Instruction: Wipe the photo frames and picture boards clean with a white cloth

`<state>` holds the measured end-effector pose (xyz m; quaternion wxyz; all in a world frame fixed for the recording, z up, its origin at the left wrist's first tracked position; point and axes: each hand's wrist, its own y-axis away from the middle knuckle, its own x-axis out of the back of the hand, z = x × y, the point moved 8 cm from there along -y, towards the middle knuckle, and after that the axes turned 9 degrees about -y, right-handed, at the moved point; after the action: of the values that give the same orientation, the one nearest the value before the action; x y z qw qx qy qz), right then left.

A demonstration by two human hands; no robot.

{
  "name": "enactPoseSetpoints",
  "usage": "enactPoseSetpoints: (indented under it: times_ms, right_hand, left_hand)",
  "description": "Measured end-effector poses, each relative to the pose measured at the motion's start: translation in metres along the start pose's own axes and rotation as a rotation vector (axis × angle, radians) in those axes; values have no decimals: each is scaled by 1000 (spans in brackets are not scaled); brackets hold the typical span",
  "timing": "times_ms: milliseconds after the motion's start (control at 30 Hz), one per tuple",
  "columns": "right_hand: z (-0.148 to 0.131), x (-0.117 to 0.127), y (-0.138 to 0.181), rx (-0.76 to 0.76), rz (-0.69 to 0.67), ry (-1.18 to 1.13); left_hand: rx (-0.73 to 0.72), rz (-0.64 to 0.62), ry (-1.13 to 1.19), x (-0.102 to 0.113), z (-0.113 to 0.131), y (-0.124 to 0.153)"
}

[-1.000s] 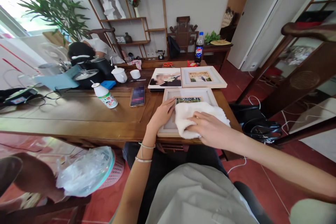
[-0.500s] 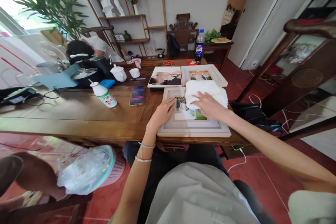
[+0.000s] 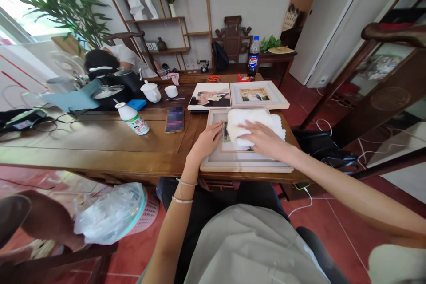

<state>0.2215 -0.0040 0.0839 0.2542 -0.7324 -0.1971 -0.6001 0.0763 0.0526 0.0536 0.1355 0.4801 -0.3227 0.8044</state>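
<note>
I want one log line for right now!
left hand: on nearest picture frame | right hand: on white cloth, partly covering photo | phone: on table, left of frame

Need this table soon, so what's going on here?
A person's right hand is spread on a white cloth over the front frame, hiding much of its photo. The left hand rests on the frame's left side. Behind it, another frame and a picture panel lie side by side; a phone lies to the left.
</note>
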Motion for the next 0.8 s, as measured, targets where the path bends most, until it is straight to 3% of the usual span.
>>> enactPoseSetpoints:
  times_ms: [100, 200, 333, 467, 567, 667, 800]
  right_hand:
    - [35, 5, -24, -59, 48, 102]
    - [41, 9, -38, -55, 79, 148]
    - [7, 4, -31, 35, -10, 98]
    - [-54, 8, 7, 183, -132, 3]
    - [-84, 15, 31, 194, -158, -36]
    - [-85, 17, 34, 146, -134, -94]
    - [-47, 6, 8, 54, -65, -35]
  left_hand:
    - [10, -6, -2, 0, 0, 1]
    - [15, -5, -6, 0, -1, 1]
    - [20, 3, -8, -2, -3, 1]
    - [20, 1, 4, -2, -4, 0]
    - [9, -3, 2, -2, -2, 1]
    - [-4, -2, -9, -1, -1, 1]
    - [-2, -1, 2, -1, -2, 0]
